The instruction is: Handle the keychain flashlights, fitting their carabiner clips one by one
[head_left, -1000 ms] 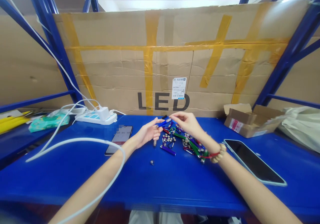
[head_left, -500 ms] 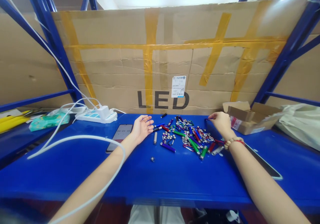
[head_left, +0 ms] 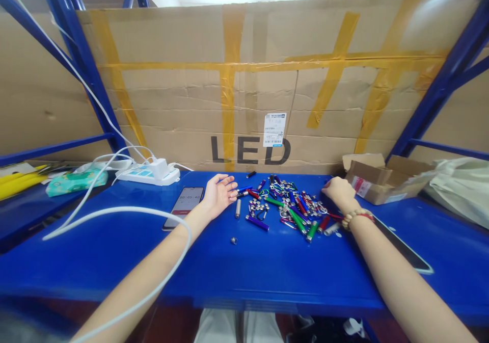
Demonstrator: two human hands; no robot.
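Observation:
A pile of small coloured keychain flashlights (head_left: 292, 208) lies on the blue shelf top (head_left: 267, 271), with button batteries (head_left: 258, 206) among them. My left hand (head_left: 219, 194) rests palm up at the pile's left edge, fingers apart and empty, its fingertips close to a blue flashlight (head_left: 244, 189). My right hand (head_left: 338, 191) sits knuckles up at the pile's right edge, fingers curled under; what they hold is hidden. A purple flashlight (head_left: 256, 223), a silver one (head_left: 237, 208) and a small loose cap (head_left: 233, 240) lie apart near the pile.
A phone (head_left: 185, 204) showing a timer lies by my left wrist. A dark tablet (head_left: 403, 248) sits under my right forearm. An open cardboard box (head_left: 382, 180), white bag (head_left: 458, 190), power strip (head_left: 147, 176), white cable (head_left: 114, 215) and tissue pack (head_left: 74, 182) surround the spot.
A second ago both hands held a blue flashlight over the pile. The left hand has since dropped open beside the pile, and the right has swung to the pile's right end.

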